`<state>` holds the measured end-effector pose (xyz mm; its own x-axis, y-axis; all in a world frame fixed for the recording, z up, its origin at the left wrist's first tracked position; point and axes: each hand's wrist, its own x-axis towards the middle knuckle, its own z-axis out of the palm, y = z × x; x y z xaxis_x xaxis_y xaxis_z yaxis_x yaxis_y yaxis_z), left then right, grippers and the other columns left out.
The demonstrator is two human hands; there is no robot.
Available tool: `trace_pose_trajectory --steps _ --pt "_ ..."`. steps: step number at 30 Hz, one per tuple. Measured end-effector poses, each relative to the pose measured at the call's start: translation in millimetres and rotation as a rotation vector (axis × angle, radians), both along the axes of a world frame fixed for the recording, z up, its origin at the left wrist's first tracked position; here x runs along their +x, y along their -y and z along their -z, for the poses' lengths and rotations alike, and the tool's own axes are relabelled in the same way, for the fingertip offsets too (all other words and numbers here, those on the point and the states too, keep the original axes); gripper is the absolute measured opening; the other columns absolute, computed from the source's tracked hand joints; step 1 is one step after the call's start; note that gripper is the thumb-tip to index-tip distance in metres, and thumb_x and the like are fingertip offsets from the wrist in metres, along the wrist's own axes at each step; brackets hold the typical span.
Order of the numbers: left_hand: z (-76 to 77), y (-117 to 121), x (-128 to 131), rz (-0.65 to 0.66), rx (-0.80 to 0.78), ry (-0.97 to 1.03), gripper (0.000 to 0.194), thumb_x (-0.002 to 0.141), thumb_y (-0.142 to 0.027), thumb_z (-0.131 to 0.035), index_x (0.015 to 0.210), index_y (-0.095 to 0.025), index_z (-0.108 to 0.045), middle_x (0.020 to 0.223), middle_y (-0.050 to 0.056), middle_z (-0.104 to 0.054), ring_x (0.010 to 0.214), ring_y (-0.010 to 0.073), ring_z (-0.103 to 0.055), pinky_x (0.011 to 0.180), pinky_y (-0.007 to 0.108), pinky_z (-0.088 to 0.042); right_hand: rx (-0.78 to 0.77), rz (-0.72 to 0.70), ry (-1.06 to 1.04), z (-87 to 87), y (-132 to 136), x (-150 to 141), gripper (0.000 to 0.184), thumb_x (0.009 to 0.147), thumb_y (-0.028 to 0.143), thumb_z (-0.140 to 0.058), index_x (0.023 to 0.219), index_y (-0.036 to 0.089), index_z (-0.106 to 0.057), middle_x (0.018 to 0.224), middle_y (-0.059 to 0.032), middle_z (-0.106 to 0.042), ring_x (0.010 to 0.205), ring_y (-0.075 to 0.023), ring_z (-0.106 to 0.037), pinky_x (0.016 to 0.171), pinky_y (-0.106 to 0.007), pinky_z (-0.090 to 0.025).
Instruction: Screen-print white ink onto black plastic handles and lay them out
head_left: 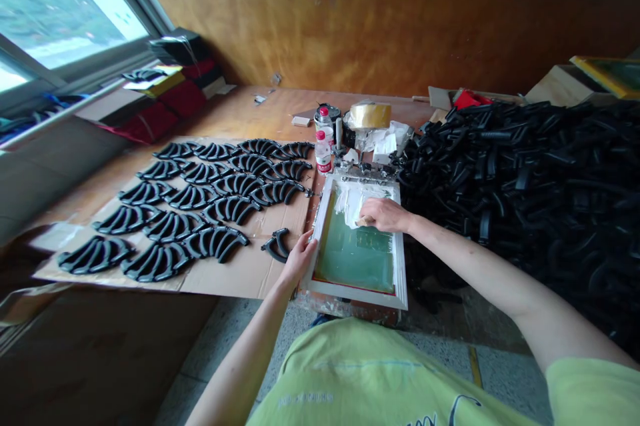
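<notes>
A screen printing frame (401, 266) with a pale metal border and green mesh lies in front of me. White ink (350, 203) is smeared across the far part of the mesh. My right hand (387, 214) is closed over the mesh on a small tan squeegee (367, 221), mostly hidden by the fingers. At the frame's left edge, my left hand (301, 254) grips the border with its fingers. Just left of that hand, a few curved black plastic handles (277, 245) lie on cardboard.
Rows of curved black parts (170, 226) cover the cardboard (250, 273) on the left. A large heap of black parts (500, 179) fills the right. Behind the frame stand plastic bottles (323, 154), a tape roll (370, 115) and a hinge clamp (365, 173).
</notes>
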<state>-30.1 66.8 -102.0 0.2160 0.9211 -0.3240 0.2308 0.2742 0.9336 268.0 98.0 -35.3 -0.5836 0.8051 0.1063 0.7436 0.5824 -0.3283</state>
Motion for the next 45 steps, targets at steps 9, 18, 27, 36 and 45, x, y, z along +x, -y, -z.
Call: trace_pose_trajectory --steps 9,18,27,36,45 --pt "-12.9 1.8 2.2 -0.038 -0.068 0.051 0.065 0.075 -0.052 -0.064 0.128 -0.015 -0.056 0.091 0.006 -0.07 0.076 0.0174 -0.063 0.067 0.026 -0.047 0.098 0.068 -0.081 20.0 22.6 -13.1 0.022 0.087 0.012 -0.05 0.097 0.018 -0.068 0.092 -0.0071 -0.067 0.092 -0.0221 -0.054 0.079 -0.032 -0.042" --pt "-72.3 -7.5 -7.4 0.04 -0.053 0.079 0.067 0.075 -0.056 -0.065 0.131 -0.02 -0.055 0.08 0.003 -0.067 0.065 0.0151 -0.06 0.056 0.023 -0.045 0.158 0.524 -0.133 -25.1 -61.1 2.7 0.06 0.078 0.02 -0.07 0.134 0.029 -0.052 0.102 -0.0043 -0.059 0.083 -0.0192 -0.058 0.074 -0.029 -0.045" --pt "-158.9 -62.6 39.0 -0.015 0.232 0.471 0.046 0.083 -0.059 -0.052 0.106 -0.02 -0.062 0.1 0.007 -0.067 0.088 0.0169 -0.065 0.07 0.025 -0.052 0.046 1.112 -0.307 25.4 2.1 88.6 0.015 0.086 0.021 -0.054 0.096 0.015 -0.063 0.081 -0.0073 -0.066 0.075 -0.0181 -0.056 0.073 -0.03 -0.045" --pt "-85.1 -7.7 69.0 0.082 -0.345 0.426 0.055 0.081 -0.059 -0.057 0.114 -0.015 -0.057 0.101 0.013 -0.07 0.072 0.0155 -0.067 0.053 0.023 -0.051 0.108 0.572 -0.084 45.9 49.8 -31.0 0.016 0.087 0.026 -0.061 0.1 0.022 -0.068 0.094 -0.0078 -0.061 0.094 -0.0221 -0.055 0.086 -0.036 -0.043" --pt "12.3 2.3 -49.8 -0.339 -0.303 -0.005 0.056 0.083 -0.064 -0.041 0.073 -0.013 -0.062 0.072 0.011 -0.07 0.053 0.0134 -0.058 0.047 0.023 -0.044 0.062 0.674 0.011 65.3 69.2 34.9 0.029 0.083 0.005 -0.048 0.097 0.021 -0.068 0.094 -0.0104 -0.068 0.095 -0.0229 -0.057 0.082 -0.035 -0.047"
